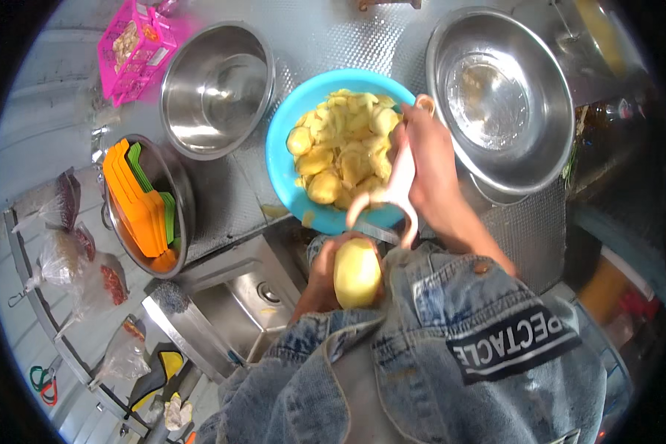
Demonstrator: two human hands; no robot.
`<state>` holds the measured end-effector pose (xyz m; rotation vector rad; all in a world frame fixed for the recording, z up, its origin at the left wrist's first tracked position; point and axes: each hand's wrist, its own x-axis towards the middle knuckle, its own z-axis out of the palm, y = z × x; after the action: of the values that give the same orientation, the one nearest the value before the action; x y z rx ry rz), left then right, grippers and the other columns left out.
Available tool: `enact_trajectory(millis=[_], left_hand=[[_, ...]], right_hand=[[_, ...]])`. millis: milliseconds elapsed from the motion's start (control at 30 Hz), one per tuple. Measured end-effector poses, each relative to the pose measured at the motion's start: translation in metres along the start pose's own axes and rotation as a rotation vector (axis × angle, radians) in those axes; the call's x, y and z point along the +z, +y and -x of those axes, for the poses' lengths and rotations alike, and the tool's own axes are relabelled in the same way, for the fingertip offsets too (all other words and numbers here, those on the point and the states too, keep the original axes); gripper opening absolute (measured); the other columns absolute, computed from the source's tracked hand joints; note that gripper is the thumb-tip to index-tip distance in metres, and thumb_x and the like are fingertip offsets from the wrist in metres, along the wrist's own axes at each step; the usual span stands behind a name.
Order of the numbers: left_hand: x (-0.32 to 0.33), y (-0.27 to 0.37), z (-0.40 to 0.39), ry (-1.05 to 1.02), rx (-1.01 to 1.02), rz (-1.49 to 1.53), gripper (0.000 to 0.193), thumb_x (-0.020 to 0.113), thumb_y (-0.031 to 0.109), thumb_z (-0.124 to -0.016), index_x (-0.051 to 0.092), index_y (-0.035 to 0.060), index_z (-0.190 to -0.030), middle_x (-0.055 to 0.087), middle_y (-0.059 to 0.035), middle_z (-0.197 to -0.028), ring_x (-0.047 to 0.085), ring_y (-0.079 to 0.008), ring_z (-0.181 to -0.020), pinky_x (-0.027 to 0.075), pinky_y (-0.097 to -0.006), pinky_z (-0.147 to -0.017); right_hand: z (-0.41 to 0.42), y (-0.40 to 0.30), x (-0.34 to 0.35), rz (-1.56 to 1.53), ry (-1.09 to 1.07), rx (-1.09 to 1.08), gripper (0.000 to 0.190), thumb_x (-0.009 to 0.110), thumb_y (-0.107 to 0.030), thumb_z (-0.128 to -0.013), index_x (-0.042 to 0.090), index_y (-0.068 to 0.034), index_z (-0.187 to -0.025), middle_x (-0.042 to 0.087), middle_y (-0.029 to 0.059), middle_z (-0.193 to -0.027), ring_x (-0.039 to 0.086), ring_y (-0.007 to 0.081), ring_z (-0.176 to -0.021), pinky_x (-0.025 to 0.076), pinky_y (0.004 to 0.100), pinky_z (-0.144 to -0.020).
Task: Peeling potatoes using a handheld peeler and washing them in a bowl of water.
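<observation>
A pale, mostly peeled potato [357, 274] is gripped in my left hand [323, 277], close to my body. My right hand [430, 152] holds a light pink Y-shaped peeler [402, 180] by its handle. The peeler's blade lies just above and to the right of the potato; a small gap appears between them. Beyond my hands stands a blue plastic basin [286, 111], partly under my right hand. Inside it are several potatoes [324, 187] among many yellowish peelings [355, 119].
Steel bowls stand behind left [217, 91] and right [499, 94] of the basin. Orange and green plastic pieces [139, 200] fill another steel bowl [182, 222]. A steel sink [233, 305] with a scouring pad [169, 297] lies lower left. A pink basket [139, 53] stands at the back.
</observation>
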<state>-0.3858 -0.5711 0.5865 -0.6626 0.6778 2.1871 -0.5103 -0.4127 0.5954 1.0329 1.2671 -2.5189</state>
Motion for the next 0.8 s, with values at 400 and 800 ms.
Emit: enact_trajectory(millis=[400,800], left_hand=[[0.022,0.033,0.0,0.19,0.049,0.028,0.042,0.031,0.04,-0.089,0.049,0.0023,-0.096,0.056,-0.0133,-0.079,0.058,-0.0226,-0.067,0.047,-0.03,-0.062],[0.053,0.101,-0.016,-0.106,0.687,0.34,0.043,0.039,0.045,-0.082,0.05,0.0063,-0.096,0.055,-0.0085,-0.09,0.052,-0.0214,-0.085,0.04,-0.0356,-0.079]], right_hand=[[-0.009,-0.006,-0.018,0.427,-0.011,-0.11,0.015,0.048,-0.021,-0.085,0.047,-0.006,-0.085,0.042,-0.0014,-0.055,0.04,0.0055,-0.048,0.031,0.0204,-0.041],[0.043,0.002,0.03,0.193,-0.698,0.262,0.045,0.057,-0.003,-0.075,0.04,-0.006,-0.116,0.054,0.0033,-0.075,0.046,0.0068,-0.049,0.037,0.0208,-0.038]])
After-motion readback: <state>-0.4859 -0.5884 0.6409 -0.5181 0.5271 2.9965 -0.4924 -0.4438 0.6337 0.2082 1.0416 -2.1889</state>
